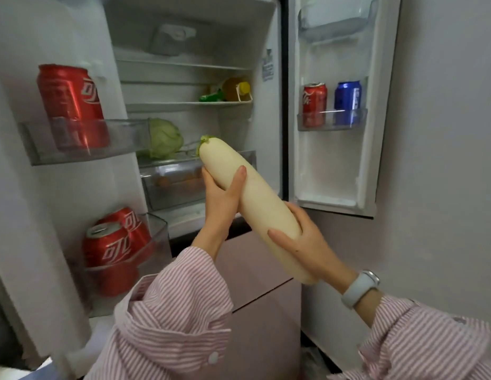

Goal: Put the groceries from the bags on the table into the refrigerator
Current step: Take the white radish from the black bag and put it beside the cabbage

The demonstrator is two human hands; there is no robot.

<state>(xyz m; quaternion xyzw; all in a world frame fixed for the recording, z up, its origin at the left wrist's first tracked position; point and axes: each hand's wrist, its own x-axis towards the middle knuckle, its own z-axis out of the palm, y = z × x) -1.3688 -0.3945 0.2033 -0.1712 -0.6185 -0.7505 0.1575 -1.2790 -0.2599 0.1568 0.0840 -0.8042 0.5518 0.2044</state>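
A long white radish (255,204) with a green stem end is held up in front of the open refrigerator (184,58). My left hand (221,198) grips it from below near its upper part. My right hand (301,242) grips its lower part, thumb across the front. The stem end points up and left at the shelf where a green cabbage (164,138) lies. Both fridge doors stand open.
The left door bins hold red cans (71,100) above and two red cans (112,250) below. The right door bin holds a red can (314,104) and a blue can (347,101). A yellow-capped bottle (237,89) lies on a middle shelf. A clear drawer (175,185) sits under the cabbage shelf.
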